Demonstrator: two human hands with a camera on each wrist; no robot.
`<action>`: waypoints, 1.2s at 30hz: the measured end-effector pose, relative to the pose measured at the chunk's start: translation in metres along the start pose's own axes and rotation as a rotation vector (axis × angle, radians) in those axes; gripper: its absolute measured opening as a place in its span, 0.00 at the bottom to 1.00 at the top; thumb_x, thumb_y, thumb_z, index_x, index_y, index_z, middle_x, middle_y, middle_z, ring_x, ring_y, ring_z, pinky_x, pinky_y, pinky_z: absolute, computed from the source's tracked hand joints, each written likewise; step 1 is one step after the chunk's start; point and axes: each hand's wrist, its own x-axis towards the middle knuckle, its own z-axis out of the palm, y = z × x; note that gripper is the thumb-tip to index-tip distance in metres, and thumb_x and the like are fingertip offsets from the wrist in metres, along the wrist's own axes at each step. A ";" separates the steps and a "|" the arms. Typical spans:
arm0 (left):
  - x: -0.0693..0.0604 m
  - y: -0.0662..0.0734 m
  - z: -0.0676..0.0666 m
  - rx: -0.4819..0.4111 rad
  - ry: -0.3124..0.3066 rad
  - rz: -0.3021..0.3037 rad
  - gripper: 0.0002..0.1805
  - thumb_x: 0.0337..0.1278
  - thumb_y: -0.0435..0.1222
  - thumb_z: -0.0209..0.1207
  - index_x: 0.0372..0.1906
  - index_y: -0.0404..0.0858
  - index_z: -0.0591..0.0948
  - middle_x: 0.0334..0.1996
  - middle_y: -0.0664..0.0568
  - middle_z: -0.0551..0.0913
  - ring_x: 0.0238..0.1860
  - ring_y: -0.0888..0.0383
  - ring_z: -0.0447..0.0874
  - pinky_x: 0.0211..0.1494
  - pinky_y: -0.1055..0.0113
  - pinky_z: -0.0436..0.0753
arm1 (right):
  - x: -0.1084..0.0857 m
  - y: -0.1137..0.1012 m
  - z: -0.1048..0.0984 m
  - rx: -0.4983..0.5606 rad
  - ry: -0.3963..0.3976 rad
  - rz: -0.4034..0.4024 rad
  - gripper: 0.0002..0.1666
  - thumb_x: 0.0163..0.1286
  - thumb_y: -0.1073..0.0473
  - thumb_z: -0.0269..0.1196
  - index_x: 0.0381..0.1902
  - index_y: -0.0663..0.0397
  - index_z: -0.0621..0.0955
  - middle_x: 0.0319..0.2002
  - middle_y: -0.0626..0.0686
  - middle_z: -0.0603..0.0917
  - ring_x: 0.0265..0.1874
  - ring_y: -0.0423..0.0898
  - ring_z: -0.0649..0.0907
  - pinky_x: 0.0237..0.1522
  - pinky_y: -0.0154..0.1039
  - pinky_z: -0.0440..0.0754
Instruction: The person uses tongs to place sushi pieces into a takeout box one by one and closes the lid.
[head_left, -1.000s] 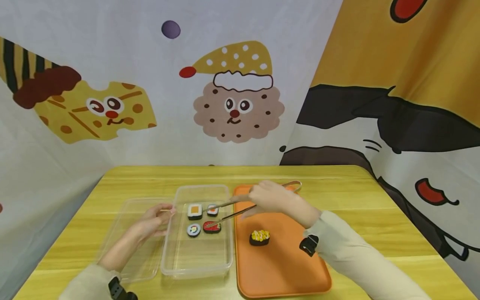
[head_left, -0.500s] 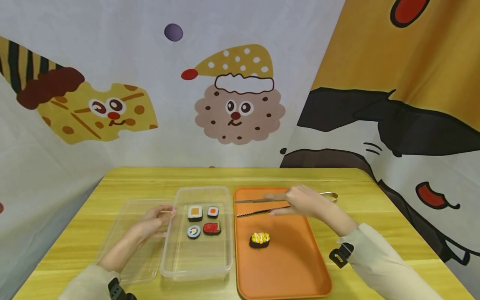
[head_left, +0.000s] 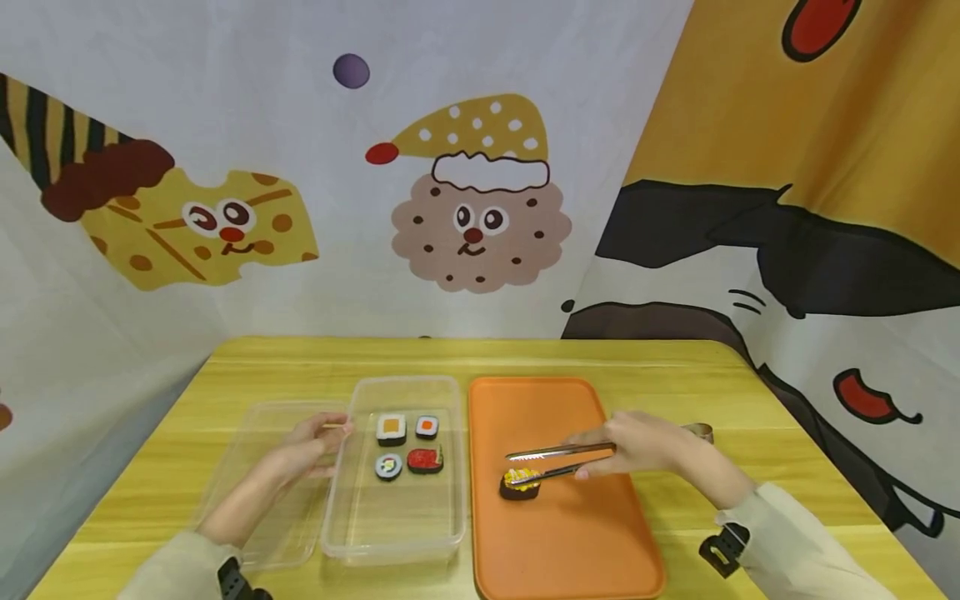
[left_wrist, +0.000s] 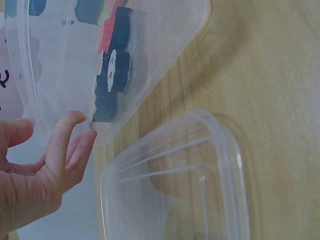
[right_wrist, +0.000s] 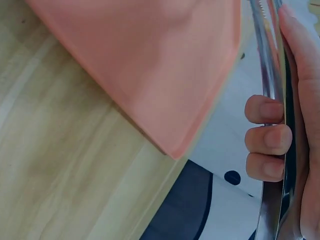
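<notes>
Since the earlier frame, the right hand (head_left: 637, 442) and the metal tongs (head_left: 558, 452) have moved toward the near edge of the table (head_left: 720, 400); the tong tips have travelled from the far part of the orange tray (head_left: 570, 542) to the corn-topped sushi piece (head_left: 519, 493). The left hand (head_left: 303, 446) remains at the container.

Grip state: the right hand grips the tongs, fingers curled around the metal. The tong arms stand spread. The near tip overlaps the yellow topping; the far tip is beyond the piece. Contact between tip and topping cannot be told. The left hand is at the left wall of the clear container (head_left: 397, 521), fingers parted and loosely bent.

Location: the corn-topped sushi piece stands upright on the tray, toward its left side.

Surroundings: the container's right wall stands just beside the tray's left rim, between the tray and the container's contents. The clear lid (head_left: 285, 529) lies left of the container, with the left forearm over it.

Count:
- Tongs: 1 pair.
- Tray: 1, carrying 1 piece.
- Container: 1, holding 4 pieces: large orange-centred square (head_left: 391, 430), small orange-centred square (head_left: 427, 427), round roll (head_left: 388, 467), red-topped piece (head_left: 425, 461).
- Lid: 1.
- Black wrist straps (head_left: 726, 550): 2.
</notes>
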 end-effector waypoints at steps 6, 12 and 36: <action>0.000 0.001 0.001 -0.005 -0.001 -0.001 0.33 0.68 0.42 0.43 0.65 0.23 0.50 0.61 0.24 0.57 0.62 0.30 0.59 0.50 0.55 0.81 | -0.004 -0.003 0.003 -0.011 -0.047 0.012 0.33 0.57 0.33 0.56 0.52 0.47 0.79 0.13 0.35 0.69 0.12 0.29 0.48 0.15 0.22 0.53; 0.000 0.003 0.000 -0.001 0.007 -0.010 0.33 0.68 0.43 0.43 0.65 0.24 0.50 0.61 0.24 0.58 0.61 0.29 0.60 0.49 0.56 0.81 | -0.004 -0.002 0.006 -0.034 -0.066 0.022 0.31 0.59 0.35 0.56 0.53 0.47 0.79 0.34 0.45 0.87 0.13 0.27 0.59 0.18 0.24 0.65; 0.000 0.001 0.001 0.009 0.000 -0.014 0.32 0.69 0.42 0.42 0.66 0.24 0.49 0.62 0.24 0.57 0.62 0.30 0.59 0.49 0.55 0.81 | 0.019 -0.009 -0.019 -0.526 0.234 -0.038 0.25 0.61 0.43 0.59 0.52 0.46 0.79 0.05 0.39 0.57 0.09 0.32 0.48 0.13 0.23 0.40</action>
